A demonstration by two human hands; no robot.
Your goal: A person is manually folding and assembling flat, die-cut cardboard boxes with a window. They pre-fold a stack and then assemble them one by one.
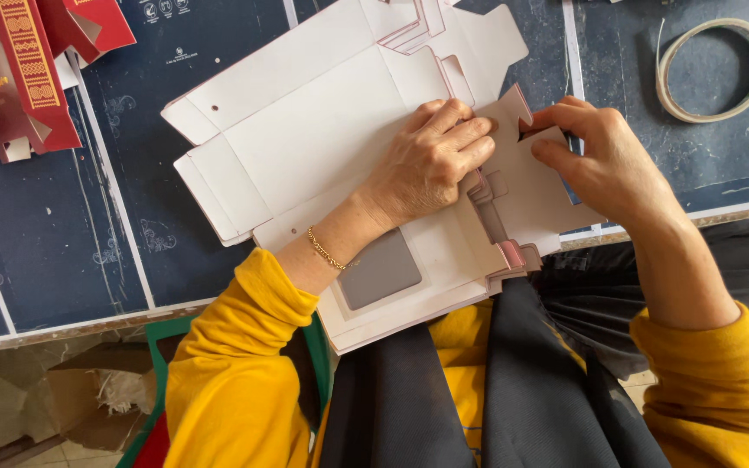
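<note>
White flat carton blanks (322, 139) lie stacked on the dark table (62, 234), long axis running far-left to near-right. Left hand (431, 160) presses flat on the stack, fingers extended, gripping nothing. Right hand (595, 156), just right of it, pinches a notched side flap (522, 186) between thumb and fingers. Tape roll (711, 69) lies far right.

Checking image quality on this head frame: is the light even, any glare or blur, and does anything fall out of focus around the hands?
Head view: soft, even daylight, no blown-out glare on the white flat box blanks; only faint shadows under the left hand and right hand; both hands look sharp, no motion blur; the tape roll and red boxes near the corners stay legible, with mild wide-angle stretch.
</note>
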